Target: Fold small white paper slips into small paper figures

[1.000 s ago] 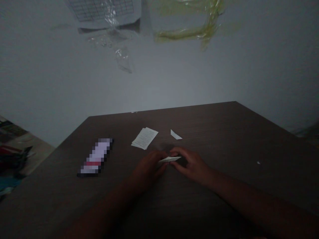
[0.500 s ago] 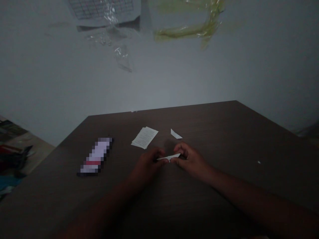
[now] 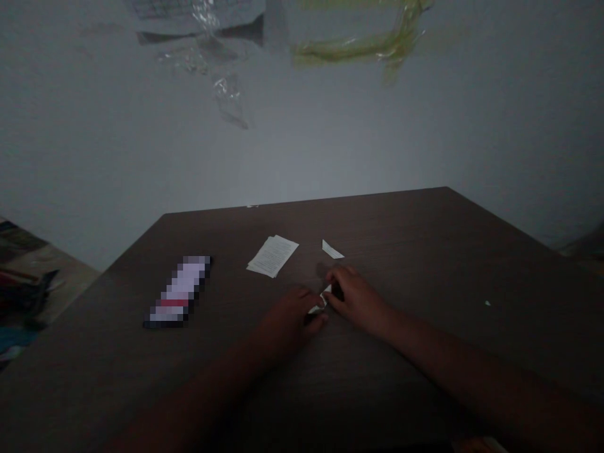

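Both my hands meet at the middle of a dark wooden table [image 3: 425, 251]. My left hand [image 3: 289, 318] and my right hand [image 3: 357, 298] pinch a small white folded paper piece [image 3: 322, 298] between their fingertips, low over the tabletop. Most of the paper is hidden by the fingers. The room is dim.
A folded printed sheet [image 3: 272, 255] lies just beyond my hands, and a small white paper scrap [image 3: 331, 250] to its right. A phone with a blurred screen [image 3: 178, 292] lies at the left. A tiny white speck [image 3: 487, 304] sits far right. Plastic sheets [image 3: 358, 38] hang on the wall.
The paper strip that stretched flat between my hands has been drawn together into a smaller piece. My hands have come closer, and the view has tipped slightly.
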`<act>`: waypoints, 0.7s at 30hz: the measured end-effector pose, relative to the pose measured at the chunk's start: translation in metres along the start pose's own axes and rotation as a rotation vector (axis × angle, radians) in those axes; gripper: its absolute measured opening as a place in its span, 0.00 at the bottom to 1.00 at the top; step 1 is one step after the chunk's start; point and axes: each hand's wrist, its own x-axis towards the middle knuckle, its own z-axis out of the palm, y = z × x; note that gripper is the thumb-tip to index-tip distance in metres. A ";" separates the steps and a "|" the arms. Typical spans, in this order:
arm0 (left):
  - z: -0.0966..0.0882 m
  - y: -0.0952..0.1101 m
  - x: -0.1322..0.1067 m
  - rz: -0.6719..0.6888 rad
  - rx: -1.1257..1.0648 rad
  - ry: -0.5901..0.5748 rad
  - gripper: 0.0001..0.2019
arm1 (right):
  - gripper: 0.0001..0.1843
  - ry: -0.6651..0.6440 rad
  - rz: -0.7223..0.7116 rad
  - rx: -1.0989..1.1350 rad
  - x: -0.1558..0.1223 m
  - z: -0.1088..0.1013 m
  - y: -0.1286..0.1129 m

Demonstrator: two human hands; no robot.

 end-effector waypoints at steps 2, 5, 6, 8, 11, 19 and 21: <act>-0.008 0.003 -0.001 0.004 0.040 0.017 0.06 | 0.11 0.004 -0.053 -0.084 0.001 0.000 0.001; -0.019 0.005 -0.005 0.067 0.054 0.004 0.08 | 0.07 0.015 -0.119 -0.185 0.001 -0.001 0.001; -0.021 0.004 -0.005 0.105 0.045 -0.021 0.08 | 0.04 0.000 -0.136 -0.209 0.001 -0.002 0.001; -0.024 -0.001 -0.005 0.169 0.012 -0.064 0.10 | 0.03 -0.071 -0.172 -0.236 0.001 -0.004 0.002; -0.021 -0.011 -0.002 0.200 -0.023 -0.106 0.13 | 0.09 -0.185 -0.199 -0.248 0.002 -0.010 0.003; -0.005 -0.023 0.005 0.093 -0.034 -0.027 0.08 | 0.13 -0.285 -0.137 -0.267 -0.001 -0.027 -0.009; -0.004 -0.022 0.003 0.073 -0.020 -0.006 0.13 | 0.16 -0.315 -0.118 -0.267 -0.003 -0.031 -0.015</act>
